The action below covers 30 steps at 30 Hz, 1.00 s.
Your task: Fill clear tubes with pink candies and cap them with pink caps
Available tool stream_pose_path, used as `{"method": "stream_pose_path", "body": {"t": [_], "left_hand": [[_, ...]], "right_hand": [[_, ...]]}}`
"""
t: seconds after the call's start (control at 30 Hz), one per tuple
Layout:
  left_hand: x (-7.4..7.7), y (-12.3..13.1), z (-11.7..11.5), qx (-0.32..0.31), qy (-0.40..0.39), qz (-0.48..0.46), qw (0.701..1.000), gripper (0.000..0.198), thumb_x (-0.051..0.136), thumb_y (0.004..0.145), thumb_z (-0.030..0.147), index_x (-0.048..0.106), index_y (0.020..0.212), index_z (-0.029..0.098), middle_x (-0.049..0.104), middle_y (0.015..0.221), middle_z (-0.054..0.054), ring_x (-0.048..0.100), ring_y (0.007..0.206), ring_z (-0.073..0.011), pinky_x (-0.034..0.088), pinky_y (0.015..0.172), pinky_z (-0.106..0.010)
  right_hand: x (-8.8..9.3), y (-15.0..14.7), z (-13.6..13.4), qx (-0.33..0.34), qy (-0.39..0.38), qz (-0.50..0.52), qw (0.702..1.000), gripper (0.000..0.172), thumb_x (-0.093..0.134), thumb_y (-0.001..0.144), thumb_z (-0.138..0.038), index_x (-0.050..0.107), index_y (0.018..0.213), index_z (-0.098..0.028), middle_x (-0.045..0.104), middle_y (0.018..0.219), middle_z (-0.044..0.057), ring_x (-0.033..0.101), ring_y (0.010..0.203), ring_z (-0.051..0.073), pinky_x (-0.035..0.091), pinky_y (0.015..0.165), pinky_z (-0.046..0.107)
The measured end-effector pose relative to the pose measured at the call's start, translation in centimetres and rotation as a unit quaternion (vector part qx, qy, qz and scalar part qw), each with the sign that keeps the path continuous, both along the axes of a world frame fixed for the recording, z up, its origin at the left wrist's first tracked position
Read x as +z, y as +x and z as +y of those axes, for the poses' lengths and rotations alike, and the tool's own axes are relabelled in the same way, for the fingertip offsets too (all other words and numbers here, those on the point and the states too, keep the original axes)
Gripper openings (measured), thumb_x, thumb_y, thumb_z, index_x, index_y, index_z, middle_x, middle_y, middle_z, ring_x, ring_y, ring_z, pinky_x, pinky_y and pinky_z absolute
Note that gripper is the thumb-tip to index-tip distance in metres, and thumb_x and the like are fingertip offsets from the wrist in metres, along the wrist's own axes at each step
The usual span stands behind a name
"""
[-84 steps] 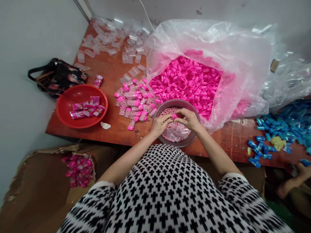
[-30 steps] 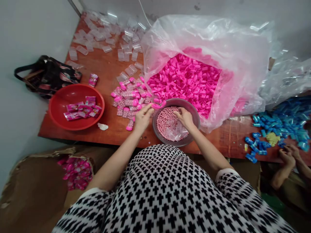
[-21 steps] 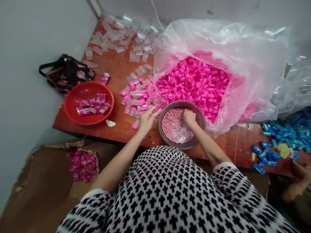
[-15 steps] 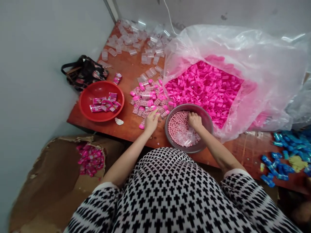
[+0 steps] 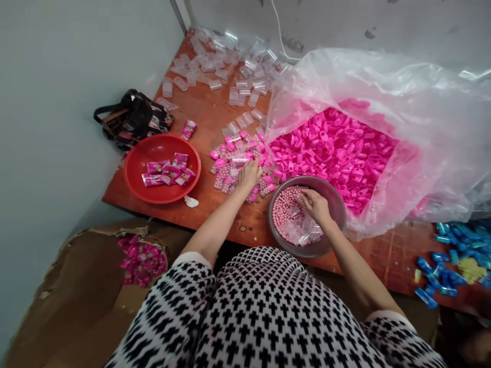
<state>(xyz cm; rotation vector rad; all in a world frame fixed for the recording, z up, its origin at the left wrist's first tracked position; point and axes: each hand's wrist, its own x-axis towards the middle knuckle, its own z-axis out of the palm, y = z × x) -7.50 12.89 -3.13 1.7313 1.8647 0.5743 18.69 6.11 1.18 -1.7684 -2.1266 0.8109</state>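
Observation:
My left hand is over a heap of clear plastic containers with pink caps and pink beads inside. Its fingers are bent down, and what they grip, if anything, is hidden. Inside the rim of a grey bowl, my right hand is closed in a pinch above pink beads. A clear plastic container seems to show at its fingertips, partly hidden. More clear containers lie on the beads near the front of the bowl.
A big clear bag of loose pink caps lies behind the bowl. At left are a red bowl with pink packets, a black handbag and a cardboard box. Empty containers lie behind; blue items at right.
My left hand has moved farther over the heap, its fingers now bent in. My right hand has risen a little from the beads. The whole view has shifted slightly.

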Motion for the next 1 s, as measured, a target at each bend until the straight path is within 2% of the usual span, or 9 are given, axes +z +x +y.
{"method": "stream_pose_path", "body": {"t": [0.07, 0.13, 0.23, 0.33, 0.43, 0.53, 0.7, 0.9, 1.0], "left_hand": [[0.7, -0.6, -1.2, -0.024, 0.028, -0.09, 0.995, 0.026, 0.045, 0.087, 0.02, 0.058, 0.108, 0.013, 0.064, 0.103, -0.012, 0.058, 0.099, -0.0226, 0.044, 0.09, -0.036], [1.9, -0.6, -3.0, -0.055, 0.032, -0.211, 0.975, 0.028, 0.047, 0.088, 0.029, 0.058, 0.109, 0.015, 0.065, 0.098, -0.008, 0.06, 0.092, -0.0196, 0.048, 0.085, -0.032], [4.1, 0.5, -6.0, -0.089, -0.016, -0.381, 0.92, 0.038, 0.046, 0.088, 0.043, 0.057, 0.114, 0.017, 0.066, 0.099, -0.006, 0.064, 0.082, -0.0181, 0.052, 0.074, -0.03], [6.2, 1.8, -8.3, -0.115, -0.042, -0.411, 0.904, 0.039, 0.046, 0.088, 0.045, 0.059, 0.112, 0.016, 0.067, 0.093, -0.005, 0.064, 0.076, -0.0177, 0.053, 0.07, -0.03], [7.9, 2.8, -9.5, -0.14, -0.013, -0.346, 0.927, 0.035, 0.047, 0.088, 0.041, 0.064, 0.104, 0.015, 0.067, 0.09, -0.006, 0.064, 0.082, -0.0195, 0.051, 0.077, -0.031], [9.2, 3.6, -10.1, -0.134, 0.024, -0.329, 0.935, 0.034, 0.044, 0.089, 0.038, 0.064, 0.106, 0.015, 0.068, 0.101, -0.007, 0.063, 0.093, -0.0213, 0.048, 0.083, -0.032], [10.7, 4.5, -11.0, -0.153, 0.066, -0.279, 0.946, 0.032, 0.042, 0.091, 0.034, 0.062, 0.108, 0.017, 0.067, 0.105, -0.008, 0.061, 0.099, -0.021, 0.046, 0.088, -0.031], [10.2, 5.2, -11.6, -0.137, 0.053, -0.22, 0.964, 0.029, 0.042, 0.091, 0.032, 0.064, 0.104, 0.017, 0.068, 0.098, -0.007, 0.062, 0.091, -0.0202, 0.048, 0.083, -0.031], [9.4, 5.4, -10.9, -0.098, 0.019, -0.264, 0.959, 0.029, 0.046, 0.089, 0.033, 0.064, 0.106, 0.018, 0.069, 0.091, -0.004, 0.064, 0.081, -0.0188, 0.05, 0.076, -0.029]], "right_hand": [[1.4, -1.3, 0.8, -0.072, -0.018, 0.16, 0.984, 0.029, 0.052, 0.086, -0.04, 0.066, 0.102, -0.02, 0.068, 0.104, 0.008, 0.062, 0.097, 0.021, 0.048, 0.09, 0.038], [2.9, -3.0, 1.9, -0.119, -0.092, 0.313, 0.938, 0.032, 0.058, 0.082, -0.046, 0.066, 0.102, -0.023, 0.068, 0.102, 0.005, 0.063, 0.092, 0.019, 0.051, 0.084, 0.037], [5.0, -5.1, 3.2, -0.081, -0.262, 0.47, 0.839, 0.044, 0.064, 0.075, -0.054, 0.067, 0.105, -0.023, 0.068, 0.106, 0.005, 0.063, 0.094, 0.02, 0.053, 0.079, 0.036], [6.4, -6.2, 3.2, -0.016, -0.364, 0.514, 0.776, 0.05, 0.068, 0.07, -0.056, 0.068, 0.102, -0.018, 0.069, 0.104, 0.008, 0.062, 0.096, 0.022, 0.053, 0.078, 0.037], [7.3, -6.3, 2.1, -0.009, -0.406, 0.512, 0.757, 0.048, 0.074, 0.068, -0.048, 0.069, 0.104, -0.017, 0.07, 0.099, 0.007, 0.064, 0.088, 0.02, 0.054, 0.077, 0.035], [8.1, -6.1, 0.7, -0.03, -0.426, 0.518, 0.741, 0.047, 0.074, 0.069, -0.041, 0.067, 0.109, -0.017, 0.07, 0.093, 0.005, 0.064, 0.08, 0.017, 0.054, 0.074, 0.033], [9.0, -6.3, -1.4, -0.085, -0.387, 0.571, 0.719, 0.041, 0.072, 0.065, -0.034, 0.069, 0.103, -0.017, 0.071, 0.086, 0.004, 0.063, 0.073, 0.016, 0.053, 0.071, 0.033], [7.7, -7.8, -2.8, -0.15, -0.325, 0.591, 0.723, 0.032, 0.065, 0.065, -0.032, 0.069, 0.094, -0.018, 0.071, 0.089, 0.004, 0.061, 0.074, 0.016, 0.051, 0.068, 0.028], [7.0, -7.0, -1.7, -0.115, -0.354, 0.556, 0.743, 0.04, 0.064, 0.071, -0.042, 0.065, 0.106, -0.022, 0.069, 0.097, 0.003, 0.061, 0.08, 0.016, 0.052, 0.071, 0.03]]}}
